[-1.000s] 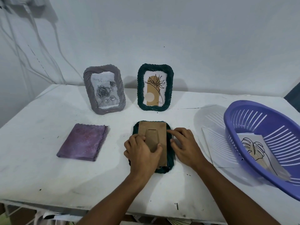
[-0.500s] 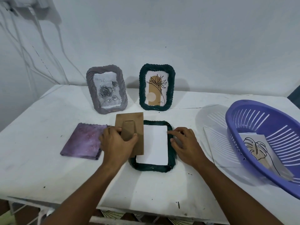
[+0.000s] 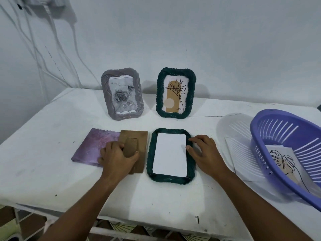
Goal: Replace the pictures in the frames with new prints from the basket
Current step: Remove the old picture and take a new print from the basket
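A dark green frame (image 3: 171,179) lies face down in the middle of the table, its back open, showing the white back of a print (image 3: 169,154). My left hand (image 3: 116,157) grips the stand flap of the brown backing board (image 3: 134,141), which lies left of the frame. My right hand (image 3: 204,153) rests on the frame's right edge, thumb and forefinger touching the print's edge. A purple basket (image 3: 271,141) at the right holds a leaf line-drawing print (image 3: 282,160).
A grey frame with a rose picture (image 3: 122,93) and a green frame with a plant picture (image 3: 175,93) stand at the back. A purple frame (image 3: 92,146) lies face down at the left. A white sheet (image 3: 243,159) lies beside the basket. Cables hang down the wall.
My left hand lifted the brown backing board off the green frame and carried it left onto the table, uncovering the white back of the print. My right hand stayed at the frame's right edge.
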